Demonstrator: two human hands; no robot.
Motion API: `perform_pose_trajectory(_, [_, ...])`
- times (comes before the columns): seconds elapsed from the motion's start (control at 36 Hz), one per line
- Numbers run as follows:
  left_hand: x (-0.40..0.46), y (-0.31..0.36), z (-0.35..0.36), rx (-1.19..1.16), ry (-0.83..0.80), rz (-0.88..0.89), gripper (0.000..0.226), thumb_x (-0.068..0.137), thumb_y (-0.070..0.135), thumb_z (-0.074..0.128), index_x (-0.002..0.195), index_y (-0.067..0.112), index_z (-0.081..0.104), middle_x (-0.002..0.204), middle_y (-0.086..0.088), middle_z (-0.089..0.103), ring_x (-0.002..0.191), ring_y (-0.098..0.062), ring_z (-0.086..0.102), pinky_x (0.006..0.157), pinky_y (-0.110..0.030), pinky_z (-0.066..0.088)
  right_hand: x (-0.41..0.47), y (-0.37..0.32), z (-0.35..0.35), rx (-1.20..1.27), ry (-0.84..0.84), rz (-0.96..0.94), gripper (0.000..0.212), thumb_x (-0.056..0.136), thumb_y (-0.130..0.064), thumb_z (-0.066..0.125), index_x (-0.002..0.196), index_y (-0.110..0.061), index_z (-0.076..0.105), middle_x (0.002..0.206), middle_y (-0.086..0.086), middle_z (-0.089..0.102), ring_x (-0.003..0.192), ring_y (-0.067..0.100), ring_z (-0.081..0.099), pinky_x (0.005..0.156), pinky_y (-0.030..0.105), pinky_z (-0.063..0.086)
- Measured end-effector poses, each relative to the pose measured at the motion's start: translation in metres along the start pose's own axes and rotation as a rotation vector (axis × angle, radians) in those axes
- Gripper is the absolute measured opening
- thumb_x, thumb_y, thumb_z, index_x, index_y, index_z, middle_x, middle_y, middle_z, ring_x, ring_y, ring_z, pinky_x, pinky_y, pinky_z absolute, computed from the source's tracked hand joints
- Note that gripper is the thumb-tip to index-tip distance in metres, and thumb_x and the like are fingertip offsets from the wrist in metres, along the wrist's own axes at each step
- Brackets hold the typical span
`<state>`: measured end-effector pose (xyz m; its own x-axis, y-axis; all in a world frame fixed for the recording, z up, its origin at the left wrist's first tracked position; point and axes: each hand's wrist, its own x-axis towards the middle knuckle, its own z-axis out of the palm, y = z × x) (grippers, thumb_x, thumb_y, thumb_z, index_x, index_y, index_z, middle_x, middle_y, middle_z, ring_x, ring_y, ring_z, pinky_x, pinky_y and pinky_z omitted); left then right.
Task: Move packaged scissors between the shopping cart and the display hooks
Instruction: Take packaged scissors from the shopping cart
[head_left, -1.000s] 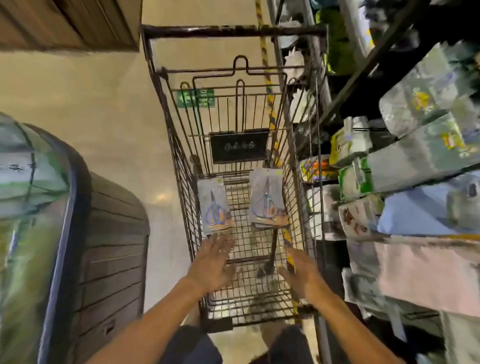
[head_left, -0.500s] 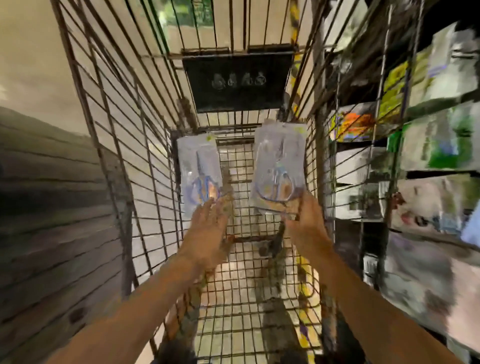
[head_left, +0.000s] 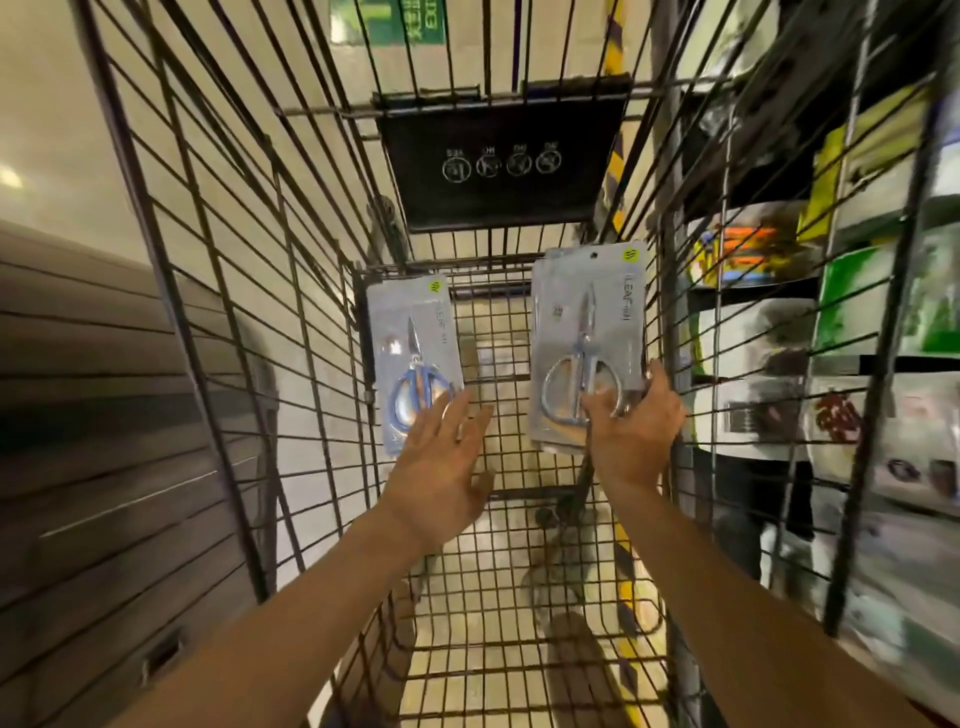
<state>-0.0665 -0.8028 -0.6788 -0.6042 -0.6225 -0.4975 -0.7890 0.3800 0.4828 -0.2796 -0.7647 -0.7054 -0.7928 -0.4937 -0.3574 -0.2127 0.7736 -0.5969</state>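
Note:
Both of my arms reach down into a wire shopping cart (head_left: 218, 291). A pack of blue-handled scissors (head_left: 413, 358) lies against the cart's far left corner. My left hand (head_left: 441, 467) is spread flat, its fingertips touching that pack's lower edge without gripping it. My right hand (head_left: 631, 431) grips the bottom of a pack of silver-handled scissors (head_left: 587, 332), which looks like the top of a small stack, held up off the cart floor. No display hooks show in this view.
A black plastic sign panel (head_left: 498, 161) hangs on the cart's far end. Store shelves with packaged goods (head_left: 779, 322) stand close along the cart's right side. A dark slatted wall (head_left: 104, 415) runs on the left. Pale floor shows through the wire bottom.
The view has dropped deeper into the cart. My right hand went from open above the cart floor to gripping the silver scissors pack. My left hand advanced onto the blue pack.

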Motion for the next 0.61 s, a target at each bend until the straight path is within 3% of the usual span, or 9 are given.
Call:
perform_pose_trajectory(0.17, [0.004, -0.001, 0.007, -0.122, -0.013, -0.08, 0.081, 0.09, 0.058, 0.035, 0.159, 0.016, 0.029, 0.167, -0.012, 0.02, 0.155, -0.036, 0.014, 0.125, -0.053, 0.02, 0.0, 0.006, -0.004, 0.132, -0.117, 0.066, 0.04, 0.095, -0.029, 0.066, 0.132, -0.017, 0.056, 0.115, 0.0, 0.062, 0.104, 0.02, 0.063, 0.089, 0.046, 0.058])
perform_pose_trajectory(0.25, [0.009, 0.005, 0.001, -0.279, -0.046, -0.14, 0.074, 0.098, 0.045, 0.055, 0.161, 0.021, 0.023, 0.168, -0.004, 0.015, 0.155, -0.027, 0.012, 0.127, -0.042, 0.017, -0.001, 0.016, -0.01, 0.279, -0.25, 0.177, 0.026, 0.097, -0.024, 0.063, 0.121, -0.027, 0.055, 0.102, -0.013, 0.066, 0.098, 0.019, 0.069, 0.082, 0.05, 0.061])
perform_pose_trajectory(0.31, [0.012, 0.011, -0.006, -0.431, -0.057, -0.188, 0.072, 0.1, 0.035, 0.061, 0.16, 0.024, 0.024, 0.166, -0.002, 0.023, 0.153, -0.021, 0.023, 0.125, -0.042, 0.024, -0.004, 0.017, -0.019, 0.362, -0.321, 0.205, 0.028, 0.097, -0.019, 0.062, 0.123, -0.027, 0.054, 0.106, -0.013, 0.068, 0.098, 0.016, 0.07, 0.076, 0.04, 0.063])
perform_pose_trajectory(0.36, [0.013, 0.02, -0.016, -0.646, -0.048, -0.267, 0.07, 0.099, 0.031, 0.063, 0.158, 0.026, 0.028, 0.159, 0.001, 0.037, 0.142, -0.01, 0.044, 0.115, -0.034, 0.041, -0.011, 0.018, -0.031, 0.409, -0.396, 0.21, 0.03, 0.098, -0.016, 0.061, 0.126, -0.025, 0.057, 0.104, -0.019, 0.07, 0.094, 0.009, 0.069, 0.068, 0.027, 0.061])
perform_pose_trajectory(0.42, [0.013, 0.028, -0.023, -0.878, -0.031, -0.324, 0.069, 0.098, 0.02, 0.066, 0.155, 0.031, 0.029, 0.147, 0.007, 0.048, 0.112, 0.014, 0.06, 0.087, -0.01, 0.051, -0.022, 0.021, -0.04, 0.429, -0.484, 0.224, 0.025, 0.098, -0.018, 0.061, 0.12, -0.031, 0.061, 0.105, -0.021, 0.073, 0.094, 0.012, 0.072, 0.073, 0.033, 0.062])
perform_pose_trajectory(0.44, [0.013, 0.031, -0.024, -0.967, -0.027, -0.337, 0.069, 0.097, 0.014, 0.066, 0.151, 0.036, 0.03, 0.138, 0.013, 0.053, 0.101, 0.019, 0.061, 0.076, -0.005, 0.051, -0.029, 0.021, -0.045, 0.432, -0.521, 0.227, 0.023, 0.098, -0.021, 0.062, 0.118, -0.032, 0.063, 0.11, -0.013, 0.073, 0.098, 0.017, 0.073, 0.077, 0.039, 0.062])
perform_pose_trajectory(0.47, [0.012, 0.033, -0.023, -1.026, -0.015, -0.344, 0.069, 0.095, 0.01, 0.067, 0.143, 0.044, 0.032, 0.129, 0.019, 0.056, 0.099, 0.018, 0.063, 0.071, -0.005, 0.05, -0.035, 0.021, -0.049, 0.44, -0.557, 0.229, 0.024, 0.097, -0.024, 0.063, 0.12, -0.03, 0.064, 0.114, -0.007, 0.072, 0.101, 0.02, 0.073, 0.08, 0.042, 0.062])
perform_pose_trajectory(0.53, [0.01, 0.036, -0.021, -1.109, 0.019, -0.344, 0.07, 0.092, 0.005, 0.071, 0.129, 0.054, 0.037, 0.122, 0.022, 0.061, 0.1, 0.006, 0.067, 0.071, -0.008, 0.052, -0.049, 0.016, -0.055, 0.483, -0.635, 0.228, 0.025, 0.097, -0.024, 0.063, 0.123, -0.025, 0.063, 0.111, -0.005, 0.074, 0.097, 0.016, 0.074, 0.076, 0.034, 0.063])
perform_pose_trajectory(0.61, [0.007, 0.038, -0.018, -1.148, 0.099, -0.347, 0.089, 0.087, -0.005, 0.074, 0.138, 0.055, 0.033, 0.131, 0.012, 0.065, 0.103, -0.005, 0.069, 0.08, -0.01, 0.051, -0.067, 0.01, -0.058, 0.488, -0.721, 0.172, 0.016, 0.097, -0.022, 0.06, 0.113, -0.023, 0.064, 0.093, -0.01, 0.077, 0.084, 0.01, 0.075, 0.068, 0.024, 0.061])
